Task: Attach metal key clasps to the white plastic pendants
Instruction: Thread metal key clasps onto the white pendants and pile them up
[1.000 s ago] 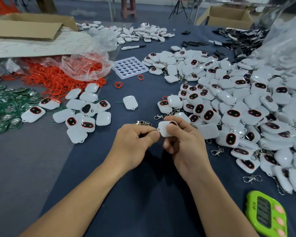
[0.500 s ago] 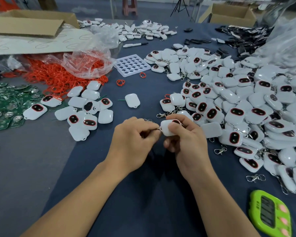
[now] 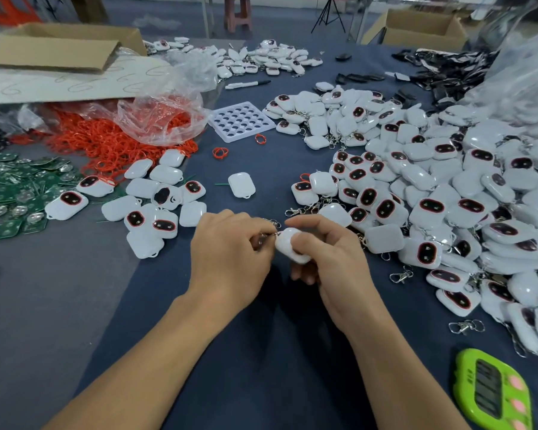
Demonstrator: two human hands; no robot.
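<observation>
A white plastic pendant [image 3: 288, 248] is pinched between the thumb and fingers of my right hand [image 3: 330, 259], just above the dark blue table cloth. My left hand [image 3: 230, 256] pinches a small metal key clasp [image 3: 272, 226] against the pendant's upper left corner; most of the clasp is hidden by my fingers. A big heap of white pendants [image 3: 432, 193] with dark oval windows lies to the right, and a smaller group of pendants [image 3: 149, 206] lies to the left. Loose metal clasps [image 3: 399, 274] are scattered near the heap.
Orange rubber rings [image 3: 106, 141] spill from a clear bag at left, beside green circuit boards [image 3: 13, 190]. A white perforated tray [image 3: 241, 121] and a marker pen [image 3: 246, 84] lie farther back. A green timer [image 3: 491, 389] sits at bottom right. Cardboard boxes [image 3: 59, 48] stand at the back.
Both hands stay together over the same spot. The pendant has tilted in my right hand and my left fingers have shifted on the clasp. The camera view has drifted slightly.
</observation>
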